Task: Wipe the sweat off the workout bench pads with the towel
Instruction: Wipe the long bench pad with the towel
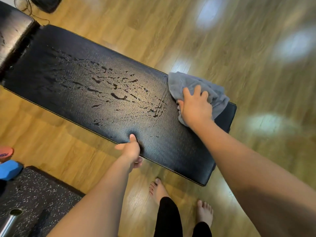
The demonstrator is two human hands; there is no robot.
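A long black bench pad (pixel 71 93) runs diagonally from upper left to lower right, with streaks of wet sweat across its middle. A second black pad (pixel 13 31) sits at its upper left end. A grey towel (pixel 186 82) lies bunched on the pad's far right corner. My right hand (pixel 195 106) rests on the towel with fingers curled into the cloth. My left hand (pixel 130 149) grips the pad's near edge, thumb on top and fingers under the rim.
Wooden floor surrounds the bench. A speckled rubber mat (pixel 37 199) lies at lower left with a blue dumbbell (pixel 9 170), an orange one (pixel 6 152) and a metal tube (pixel 9 221). My bare feet (pixel 158 189) stand just below the bench.
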